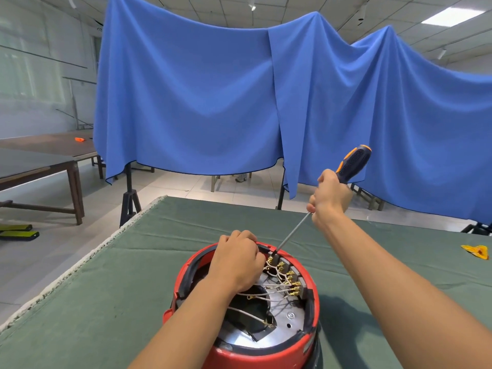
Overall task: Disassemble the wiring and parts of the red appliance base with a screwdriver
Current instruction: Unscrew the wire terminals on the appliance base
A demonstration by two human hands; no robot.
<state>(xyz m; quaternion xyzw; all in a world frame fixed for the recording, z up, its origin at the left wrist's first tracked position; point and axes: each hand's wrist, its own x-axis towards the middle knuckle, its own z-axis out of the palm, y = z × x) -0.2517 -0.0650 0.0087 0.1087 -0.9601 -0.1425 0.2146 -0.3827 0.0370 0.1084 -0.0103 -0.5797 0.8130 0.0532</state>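
— Where was the red appliance base (266,350)?

— Low in the middle of the frame, standing open side up on the green cloth (106,302) that covered the table. Its inside showed a metal plate (294,319), white wires (269,284) and a curved row of brass terminals (288,275) along the right of the rim.

— And the right hand (330,195)?

— It was raised in the right of the frame, above and beyond the base, fingers wrapped tight round the lower end of the handle of the screwdriver (352,162). The dark blue and orange handle stuck out up and to the right of the fist. The shaft slanted down to the left, and its tip sat at the farthest terminal, at the back rim of the base.

— The left hand (238,262)?

— It lay over the back left of the base, fingers curled down at the wires beside the terminals. Whether they actually pinched a wire, I could not tell.

— Anything else about?

— A small yellow and orange thing (476,251) lay on the cloth at the right edge. A blue drape (199,89) hung across the upper frame, and brown tables (48,153) stood at the left, one bearing a small orange item (79,139).
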